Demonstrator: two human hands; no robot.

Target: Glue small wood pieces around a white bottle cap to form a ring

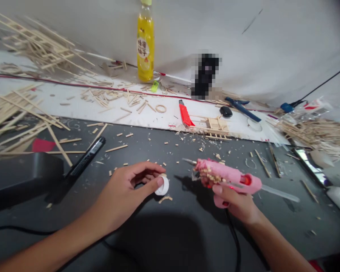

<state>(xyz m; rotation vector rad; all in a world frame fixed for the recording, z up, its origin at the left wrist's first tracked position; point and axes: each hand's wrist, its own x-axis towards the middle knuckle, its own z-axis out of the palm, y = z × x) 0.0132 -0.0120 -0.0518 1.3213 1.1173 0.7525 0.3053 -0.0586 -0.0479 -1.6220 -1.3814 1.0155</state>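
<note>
Near the middle of the dark table, my left hand [140, 181] pinches a small round white piece [162, 186] between thumb and fingers. Just below it lies a short curved row of wooden bits [166, 199]. My right hand [235, 200] is wrapped round the handle of a pink glue gun [223, 173], whose metal nozzle points left toward the white piece, some way apart from it. A clear glue stick [280, 192] sticks out of the gun's back. Small wooden bits cling to the gun's front.
Behind stand a yellow bottle [146, 45] and a small wooden frame [217, 126], with a red cutter [185, 114] between. A black marker [86, 156] and wooden sticks [19, 109] lie left. Blue pliers [243, 108] and more sticks [320, 136] are right. A black cable [235, 238] hangs below the gun.
</note>
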